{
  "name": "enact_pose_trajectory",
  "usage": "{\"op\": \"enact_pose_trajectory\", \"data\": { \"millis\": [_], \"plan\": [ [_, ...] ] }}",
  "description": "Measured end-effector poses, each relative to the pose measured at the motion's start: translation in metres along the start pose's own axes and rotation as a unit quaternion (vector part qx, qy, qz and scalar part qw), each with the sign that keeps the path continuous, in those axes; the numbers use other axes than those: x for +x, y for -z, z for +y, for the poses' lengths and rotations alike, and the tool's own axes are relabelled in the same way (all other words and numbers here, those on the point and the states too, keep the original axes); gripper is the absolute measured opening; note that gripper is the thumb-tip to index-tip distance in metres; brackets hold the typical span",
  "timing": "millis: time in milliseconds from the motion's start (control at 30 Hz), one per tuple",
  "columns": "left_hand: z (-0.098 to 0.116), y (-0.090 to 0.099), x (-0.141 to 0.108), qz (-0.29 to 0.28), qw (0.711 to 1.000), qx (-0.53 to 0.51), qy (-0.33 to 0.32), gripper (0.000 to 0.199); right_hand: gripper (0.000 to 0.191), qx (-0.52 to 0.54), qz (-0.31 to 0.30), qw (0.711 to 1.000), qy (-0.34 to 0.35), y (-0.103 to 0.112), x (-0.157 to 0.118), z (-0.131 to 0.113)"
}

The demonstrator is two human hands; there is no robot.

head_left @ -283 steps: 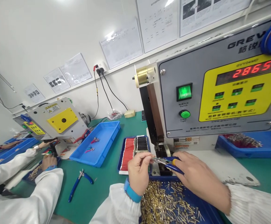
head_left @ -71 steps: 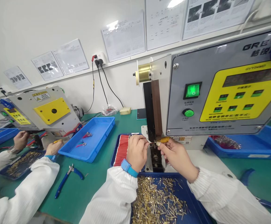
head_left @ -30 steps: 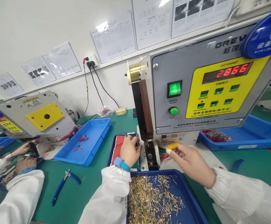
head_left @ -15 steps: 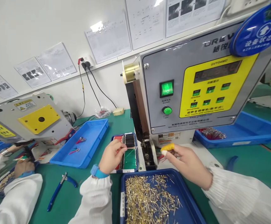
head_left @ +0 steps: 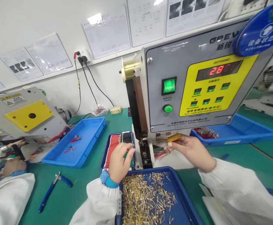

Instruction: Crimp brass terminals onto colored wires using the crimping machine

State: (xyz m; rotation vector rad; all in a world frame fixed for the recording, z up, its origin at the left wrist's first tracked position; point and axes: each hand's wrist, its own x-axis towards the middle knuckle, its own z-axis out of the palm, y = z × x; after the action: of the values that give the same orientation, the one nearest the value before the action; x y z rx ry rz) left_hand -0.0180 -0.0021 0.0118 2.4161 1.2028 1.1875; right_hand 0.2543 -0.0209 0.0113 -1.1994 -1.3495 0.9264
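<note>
My left hand [head_left: 120,160], with a blue wristband, is over the right part of a small tray of cut wires [head_left: 113,147], beside the machine's crimping head [head_left: 145,154]. Its thumb and forefinger are close together; anything between them is too small to make out. To the right of the head, my right hand [head_left: 193,151] is pinched, a yellow cover on the forefinger and a white one on the thumb. What that pinch holds is unclear. Red and green wires with metal ends [head_left: 160,152] lie by its fingertips. In front, a dark blue tray [head_left: 185,200] holds many loose gold pins [head_left: 143,197].
The grey machine [head_left: 164,62] shows a lit red display [head_left: 217,69]. Blue-handled cutters [head_left: 54,190] lie at left. Blue bins [head_left: 87,137] stand on both sides, with wire bundles inside. A co-worker's hand [head_left: 14,165] is at another machine, far left.
My left hand has moved right, closer to the crimping head. My right hand has drawn slightly right and up, away from it. The display now reads 28. The view has shifted slightly.
</note>
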Motion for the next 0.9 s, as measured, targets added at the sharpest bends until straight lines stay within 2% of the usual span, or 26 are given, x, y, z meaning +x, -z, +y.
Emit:
{"op": "enact_pose_trajectory", "data": {
  "millis": [67, 167, 233, 333, 433, 500, 700, 900],
  "plan": [
    [-0.012, 0.003, 0.002, 0.038, 0.998, 0.029, 0.028, 0.025, 0.023, -0.062, 0.039, 0.997, 0.016, 0.009, 0.007, 0.005],
    [-0.033, 0.008, 0.003, 0.04, 0.992, 0.11, 0.056, 0.035, 0.018, -0.122, 0.029, 0.991, 0.042, 0.008, 0.01, 0.015],
    [-0.046, 0.011, 0.002, 0.002, 0.978, 0.189, 0.086, 0.048, 0.018, -0.145, 0.005, 0.987, 0.064, 0.001, 0.011, 0.022],
    [-0.061, 0.013, -0.003, -0.089, 0.938, 0.3, 0.148, 0.061, 0.021, -0.196, -0.02, 0.975, 0.099, -0.006, 0.011, 0.027],
    [-0.066, 0.01, -0.005, -0.184, 0.905, 0.338, 0.18, 0.067, 0.023, -0.24, -0.038, 0.962, 0.123, -0.008, 0.011, 0.027],
    [-0.066, 0.008, -0.005, -0.222, 0.895, 0.336, 0.192, 0.069, 0.024, -0.251, -0.04, 0.958, 0.131, -0.007, 0.01, 0.026],
    [-0.067, 0.009, 0.0, -0.268, 0.888, 0.33, 0.175, 0.066, 0.021, -0.279, -0.02, 0.95, 0.141, -0.001, 0.009, 0.034],
    [-0.076, 0.015, 0.004, -0.263, 0.9, 0.328, 0.113, 0.067, 0.015, -0.335, -0.044, 0.93, 0.149, 0.001, 0.009, 0.042]
  ]
}}
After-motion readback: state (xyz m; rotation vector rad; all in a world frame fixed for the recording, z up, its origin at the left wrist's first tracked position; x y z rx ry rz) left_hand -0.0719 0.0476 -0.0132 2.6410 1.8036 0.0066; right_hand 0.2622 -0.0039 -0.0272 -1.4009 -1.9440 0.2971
